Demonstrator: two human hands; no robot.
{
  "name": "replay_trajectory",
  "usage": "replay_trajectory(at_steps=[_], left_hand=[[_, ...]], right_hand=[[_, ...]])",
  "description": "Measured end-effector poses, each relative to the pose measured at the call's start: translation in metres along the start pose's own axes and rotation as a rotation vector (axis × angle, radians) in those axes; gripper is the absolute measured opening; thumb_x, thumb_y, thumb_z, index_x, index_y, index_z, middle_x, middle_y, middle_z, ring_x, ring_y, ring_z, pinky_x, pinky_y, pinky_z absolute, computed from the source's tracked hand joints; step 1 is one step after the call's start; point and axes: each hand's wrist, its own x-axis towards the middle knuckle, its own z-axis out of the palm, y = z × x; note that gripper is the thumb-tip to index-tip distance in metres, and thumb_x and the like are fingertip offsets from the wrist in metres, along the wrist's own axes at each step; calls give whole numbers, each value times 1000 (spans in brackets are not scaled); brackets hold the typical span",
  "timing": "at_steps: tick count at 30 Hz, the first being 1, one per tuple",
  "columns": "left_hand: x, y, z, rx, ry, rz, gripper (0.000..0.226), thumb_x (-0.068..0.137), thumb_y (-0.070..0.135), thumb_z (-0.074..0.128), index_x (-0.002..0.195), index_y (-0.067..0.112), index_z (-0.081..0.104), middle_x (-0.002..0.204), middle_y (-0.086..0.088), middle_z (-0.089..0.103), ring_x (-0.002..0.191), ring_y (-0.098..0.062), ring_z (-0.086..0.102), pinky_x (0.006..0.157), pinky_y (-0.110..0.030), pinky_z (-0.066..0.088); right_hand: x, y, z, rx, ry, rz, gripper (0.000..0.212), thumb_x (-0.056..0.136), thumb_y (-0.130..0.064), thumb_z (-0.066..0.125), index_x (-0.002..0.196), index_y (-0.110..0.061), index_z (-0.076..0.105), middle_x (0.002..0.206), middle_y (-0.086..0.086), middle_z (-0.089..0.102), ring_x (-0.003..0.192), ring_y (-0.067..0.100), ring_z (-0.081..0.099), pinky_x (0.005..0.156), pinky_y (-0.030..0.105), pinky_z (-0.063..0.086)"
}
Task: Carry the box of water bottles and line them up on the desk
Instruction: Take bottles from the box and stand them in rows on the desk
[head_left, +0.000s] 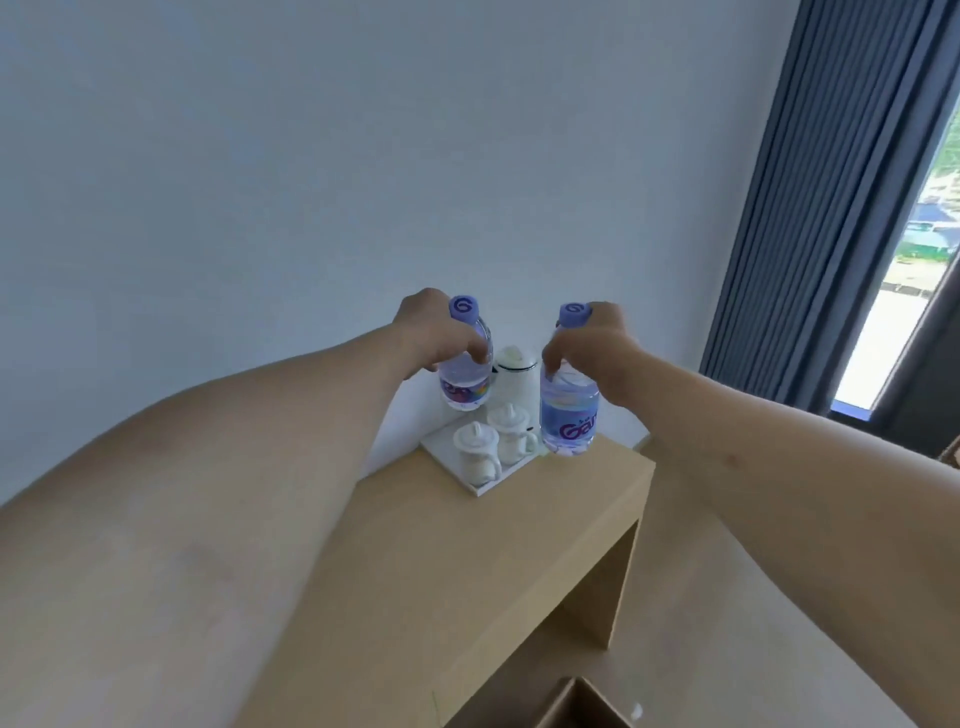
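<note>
Each of my hands holds a clear water bottle with a purple cap over the far end of the light wooden desk (467, 561). My left hand (426, 332) grips the shoulder of the left bottle (466, 382), which hangs above the white tray. My right hand (592, 348) grips the upper part of the right bottle (567, 415); its base is at the desk surface beside the tray, contact unclear. A corner of the cardboard box (582, 701) shows at the bottom edge, below the desk.
A white tray (447, 457) at the desk's far end carries a white kettle (517, 371) and two lidded white cups (478, 457). A white wall runs behind. Dark curtains (831, 208) and a window stand at the right. The floor lies right of the desk.
</note>
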Motion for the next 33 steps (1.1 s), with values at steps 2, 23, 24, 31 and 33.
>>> replay_trajectory(at_steps=[2,23,24,31,33], left_hand=[[-5,-24,-16,18,16,-36,52,50,24,89,93,7,66,96,-8,62,82,-27,66,70,-45,62],[-112,-237,-133,44,214,-467,36,55,21,87,71,11,57,78,-5,56,62,-24,58,53,-29,54],[-116,-246,-133,32,219,-490,35,55,19,87,75,9,60,81,-7,58,67,-26,60,59,-33,58],[-125,-303,-122,-4,254,-630,40,56,19,86,86,6,63,86,-6,59,74,-24,59,75,-40,59],[-124,-317,-117,-14,246,-664,48,56,20,86,95,3,66,90,-7,61,77,-24,60,75,-39,59]], right_hand=[[-6,-6,27,1,-48,4,38,45,8,75,80,-2,66,75,6,57,68,23,52,60,29,45],[-81,-52,262,-43,-564,-92,49,46,11,66,95,11,66,74,10,60,70,21,52,61,29,46],[-83,-51,271,-51,-587,-94,46,46,12,66,92,10,67,74,9,61,70,23,53,61,29,46],[-87,-35,331,-116,-713,-106,47,48,11,70,94,10,67,78,10,59,73,25,52,62,31,46],[-87,-28,348,-156,-741,-128,46,48,9,71,94,9,67,76,9,56,71,25,51,62,30,45]])
